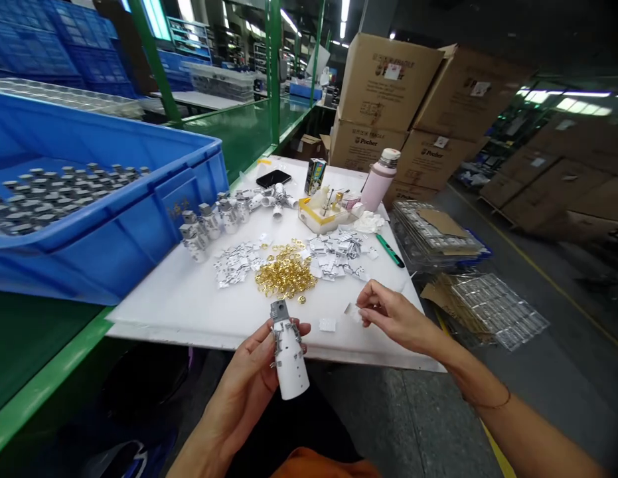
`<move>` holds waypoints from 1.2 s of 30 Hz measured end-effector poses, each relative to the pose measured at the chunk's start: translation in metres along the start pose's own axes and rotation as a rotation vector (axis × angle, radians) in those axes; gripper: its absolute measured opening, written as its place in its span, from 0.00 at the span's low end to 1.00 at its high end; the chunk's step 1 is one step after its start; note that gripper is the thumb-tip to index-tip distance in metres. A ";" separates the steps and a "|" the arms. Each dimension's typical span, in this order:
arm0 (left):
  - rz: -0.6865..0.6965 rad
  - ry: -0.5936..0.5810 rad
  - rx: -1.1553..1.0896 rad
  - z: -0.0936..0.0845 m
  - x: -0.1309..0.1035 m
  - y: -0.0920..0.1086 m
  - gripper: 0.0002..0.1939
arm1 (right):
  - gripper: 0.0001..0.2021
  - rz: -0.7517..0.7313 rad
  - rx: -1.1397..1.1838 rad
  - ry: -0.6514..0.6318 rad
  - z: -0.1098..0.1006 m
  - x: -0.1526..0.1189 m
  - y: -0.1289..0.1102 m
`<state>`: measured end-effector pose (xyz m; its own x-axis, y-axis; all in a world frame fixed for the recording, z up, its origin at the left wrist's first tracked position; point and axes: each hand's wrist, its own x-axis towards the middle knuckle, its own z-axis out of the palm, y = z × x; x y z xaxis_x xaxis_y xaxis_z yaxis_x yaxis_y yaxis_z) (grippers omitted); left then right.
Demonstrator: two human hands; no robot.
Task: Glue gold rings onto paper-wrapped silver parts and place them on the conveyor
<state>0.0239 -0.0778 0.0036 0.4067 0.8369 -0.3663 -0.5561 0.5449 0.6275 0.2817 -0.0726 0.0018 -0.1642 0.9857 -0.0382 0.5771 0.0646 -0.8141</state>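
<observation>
In my left hand (251, 372) is a white cone-shaped part (290, 362) with a grey block at its top and small grey fittings round its side. The fingers close round its upper half, and its wide end tilts down toward me. My right hand (391, 315) pinches a small white flat piece (352, 310) just above the table. Another small white piece (327, 324) lies between the hands. Beyond them sit a heap of small gold rings (286, 271) and two piles of white flat pieces, one to the left (237, 263) and one to the right (338, 251).
A blue crate (189, 192) with many grey-topped parts stands at left. Several similar cone parts (206, 222) line the table's left side. Farther back are a phone (273, 178), a yellow-edged tray (316, 222), a pink bottle (379, 182) and a green pen-like tool (389, 251).
</observation>
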 end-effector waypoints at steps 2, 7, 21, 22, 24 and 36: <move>-0.022 0.029 0.009 0.001 0.008 0.000 0.13 | 0.02 -0.013 -0.157 0.090 -0.001 0.005 0.013; -0.044 0.078 0.007 -0.006 0.018 0.001 0.14 | 0.10 -0.092 -0.385 0.102 0.011 -0.001 0.031; -0.091 0.044 0.018 -0.014 0.019 -0.003 0.16 | 0.05 -0.194 -0.429 -0.041 0.009 -0.015 0.028; -0.093 0.039 0.010 -0.014 0.019 -0.004 0.17 | 0.05 -0.196 -0.426 -0.050 0.010 -0.016 0.029; -0.098 0.035 -0.013 -0.015 0.019 -0.005 0.16 | 0.06 -0.198 -0.421 -0.063 0.010 -0.017 0.031; -0.151 0.049 -0.133 0.000 0.014 -0.015 0.09 | 0.10 -0.139 -0.065 -0.042 0.008 -0.011 -0.011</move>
<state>0.0381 -0.0746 -0.0110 0.4591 0.7446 -0.4845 -0.5836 0.6640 0.4675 0.2708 -0.0849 0.0070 -0.2786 0.9593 0.0468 0.5969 0.2111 -0.7741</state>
